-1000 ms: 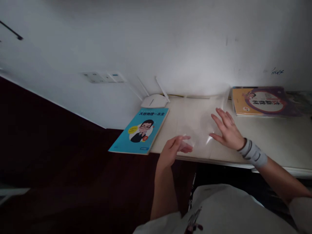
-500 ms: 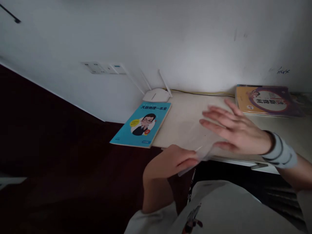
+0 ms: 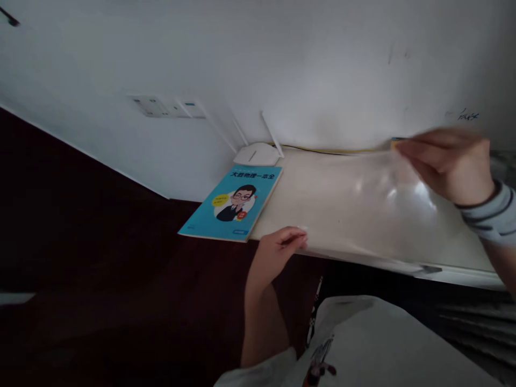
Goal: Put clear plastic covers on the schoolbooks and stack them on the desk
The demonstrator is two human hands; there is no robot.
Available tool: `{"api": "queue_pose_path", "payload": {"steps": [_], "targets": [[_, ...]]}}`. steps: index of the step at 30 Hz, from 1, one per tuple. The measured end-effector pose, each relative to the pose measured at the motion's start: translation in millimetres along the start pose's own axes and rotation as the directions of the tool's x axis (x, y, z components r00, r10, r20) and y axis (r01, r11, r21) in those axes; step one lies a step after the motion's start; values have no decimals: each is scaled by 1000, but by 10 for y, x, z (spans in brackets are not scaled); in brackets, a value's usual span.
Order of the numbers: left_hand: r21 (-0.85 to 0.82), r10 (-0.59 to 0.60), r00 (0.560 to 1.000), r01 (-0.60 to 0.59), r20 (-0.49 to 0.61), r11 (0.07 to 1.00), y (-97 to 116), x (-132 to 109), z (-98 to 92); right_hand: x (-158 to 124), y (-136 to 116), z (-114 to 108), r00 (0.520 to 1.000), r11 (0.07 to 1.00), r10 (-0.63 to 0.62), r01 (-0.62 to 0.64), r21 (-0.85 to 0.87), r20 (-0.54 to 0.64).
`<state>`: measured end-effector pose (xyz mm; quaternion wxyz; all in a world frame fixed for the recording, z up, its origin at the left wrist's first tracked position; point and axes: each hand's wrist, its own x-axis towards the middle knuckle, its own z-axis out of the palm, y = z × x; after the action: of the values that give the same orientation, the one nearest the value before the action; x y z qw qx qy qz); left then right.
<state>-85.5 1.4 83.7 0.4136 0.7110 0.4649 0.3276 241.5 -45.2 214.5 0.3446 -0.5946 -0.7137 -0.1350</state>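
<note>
Now my left hand [image 3: 278, 248] and right hand [image 3: 455, 166] pinch a thin, clear plastic sheet [image 3: 391, 194], its long axis running left-to-right.

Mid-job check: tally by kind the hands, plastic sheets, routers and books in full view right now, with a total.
Hands: 2, the left hand and the right hand
Plastic sheets: 1, the clear plastic sheet
Routers: 1, the white router
Books in full view: 1, the blue book
Total: 5
</note>
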Motion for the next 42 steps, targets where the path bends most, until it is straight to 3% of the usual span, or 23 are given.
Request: {"api": "queue_pose_path", "payload": {"steps": [3, 6, 9, 12, 13, 14, 18, 20, 23, 26, 30, 33, 35, 37, 38, 40, 42], "targets": [[-283, -32, 994, 59, 100, 957, -25, -70, 407, 412, -170, 24, 991, 938, -122, 97, -333, -56], [-523, -56, 931, 252, 361, 814, -46, -195, 992, 745, -453, 361, 950, 917, -261, 189, -352, -171], [-598, -93, 846, 445, 526, 667, -80, -322, 1536, 775, -728, 994, 926, 899, -378, 366, -240, -5], [-621, -119, 823, 506, 556, 598, -156, -427, 1878, 494, -906, 1625, 806, 827, -527, 560, -56, 268], [-626, -137, 825, 513, 547, 588, -194, -461, 1949, 372, -938, 1784, 777, 819, -538, 573, -15, 328], [-628, -162, 830, 518, 535, 580, -238, -495, 2003, 256, -957, 1911, 781, 847, -491, 532, 1, 386], [-617, -265, 842, 528, 470, 583, -420, -623, 2109, -1, -923, 2198, 847, 949, -305, 307, 69, 435], [-632, -312, 859, 510, 406, 584, -479, -659, 2098, 5, -875, 2305, 844, 940, -335, 331, 86, 418], [-658, -336, 890, 454, 308, 601, -530, -692, 2002, 84, -827, 2451, 801, 897, -420, 439, 58, 426], [-650, -300, 924, 380, 237, 658, -603, -767, 1862, 138, -767, 2398, 725, 878, -427, 474, 57, 541], [-544, -178, 964, 259, 198, 798, -777, -932, 1711, 19, -421, 1846, 583, 858, -465, 483, 175, 666], [-492, -60, 980, 149, 192, 858, -902, -992, 1660, -318, 22, 1370, 588, 886, -422, 429, 175, 690], [-501, 36, 975, 81, 219, 862, -950, -964, 1651, -647, 296, 1182, 613, 914, -339, 394, 96, 713], [-528, 172, 935, 19, 311, 849, -946, -883, 1647, -983, 496, 1126, 618, 928, -255, 373, 8, 743], [-531, 240, 894, -3, 378, 847, -918, -827, 1643, -1124, 564, 1141, 612, 932, -224, 363, -18, 758], [-496, 324, 782, -23, 532, 868, -803, -706, 1642, -1306, 646, 1230, 602, 938, -182, 344, -47, 777], [-452, 349, 637, -1, 688, 892, -620, -607, 1696, -1335, 679, 1364, 607, 944, -156, 325, -64, 779]]}}
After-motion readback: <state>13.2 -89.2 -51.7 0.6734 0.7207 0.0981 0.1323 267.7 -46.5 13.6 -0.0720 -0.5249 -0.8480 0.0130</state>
